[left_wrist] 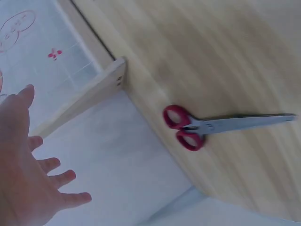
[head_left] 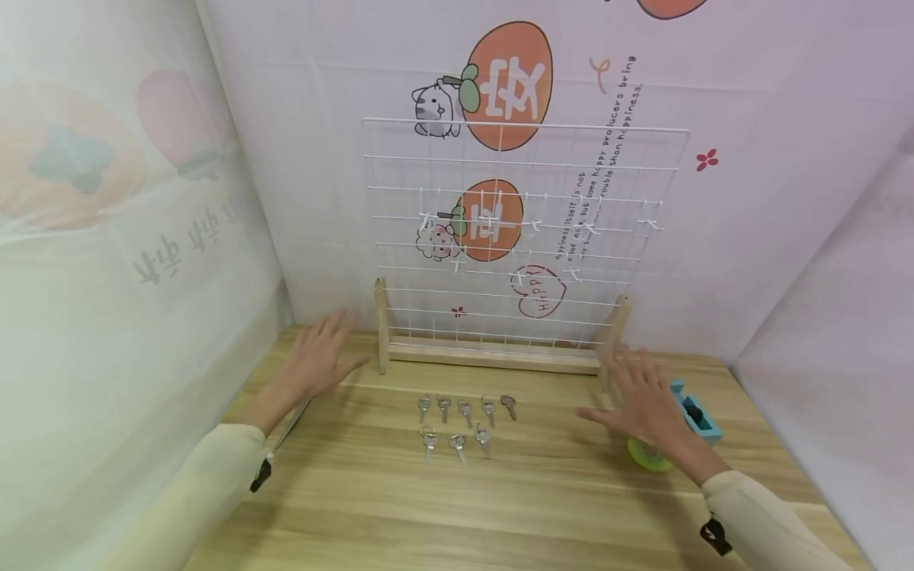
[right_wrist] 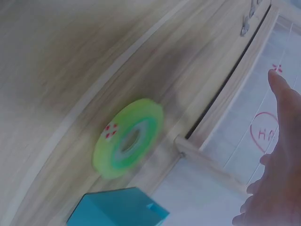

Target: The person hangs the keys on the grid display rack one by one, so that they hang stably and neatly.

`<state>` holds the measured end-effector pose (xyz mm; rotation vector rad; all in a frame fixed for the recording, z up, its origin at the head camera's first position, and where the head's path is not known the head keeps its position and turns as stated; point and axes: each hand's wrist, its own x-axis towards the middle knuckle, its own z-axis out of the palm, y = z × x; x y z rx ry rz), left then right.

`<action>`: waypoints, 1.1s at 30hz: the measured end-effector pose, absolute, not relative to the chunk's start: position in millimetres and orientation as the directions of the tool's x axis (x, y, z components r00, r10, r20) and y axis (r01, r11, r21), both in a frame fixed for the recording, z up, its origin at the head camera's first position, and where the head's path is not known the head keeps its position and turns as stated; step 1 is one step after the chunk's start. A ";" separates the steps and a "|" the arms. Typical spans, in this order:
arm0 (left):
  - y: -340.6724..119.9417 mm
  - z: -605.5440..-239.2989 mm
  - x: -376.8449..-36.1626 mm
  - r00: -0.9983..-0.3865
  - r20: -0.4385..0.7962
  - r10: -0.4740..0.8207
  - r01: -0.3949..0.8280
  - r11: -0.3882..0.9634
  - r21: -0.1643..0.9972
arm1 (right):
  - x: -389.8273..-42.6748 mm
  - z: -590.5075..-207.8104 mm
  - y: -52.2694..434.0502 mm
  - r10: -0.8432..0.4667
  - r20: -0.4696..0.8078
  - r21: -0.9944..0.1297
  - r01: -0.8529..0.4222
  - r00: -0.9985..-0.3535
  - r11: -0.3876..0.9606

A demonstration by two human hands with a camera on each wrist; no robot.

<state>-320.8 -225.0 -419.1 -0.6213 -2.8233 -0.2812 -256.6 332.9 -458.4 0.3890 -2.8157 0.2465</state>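
Observation:
My left hand, fingers spread, hovers at the left side of a white wire grid rack on a wooden stand. It holds nothing; a pair of scissors with red handles lies on the table near it in the left wrist view. My right hand is spread too, above the table by the stand's right foot, with nothing in its grip. A yellow-green tape roll and a blue tape dispenser are beside it. Between the hands, several silver keys lie in two rows.
Several small white hooks hang on the wire grid. A white printed cloth stands behind the rack and along both sides. Wood-grain tabletop stretches in front of the keys.

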 end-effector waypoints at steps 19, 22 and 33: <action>-202.3 -369.8 -378.4 -0.906 0.329 0.268 0.417 0.705 0.574 | -263.7 -452.0 284.4 -0.304 0.317 -0.161 -0.366 -0.899 0.916; -201.2 -366.1 -383.0 -0.910 0.327 0.255 0.410 0.678 0.610 | -269.4 -451.3 272.6 -0.323 0.325 -0.150 -0.386 -0.889 0.910; -191.7 -363.8 -401.7 -0.940 0.256 0.228 0.341 0.550 0.763 | -283.9 -459.2 222.9 -0.339 0.284 -0.304 -0.420 -0.897 0.855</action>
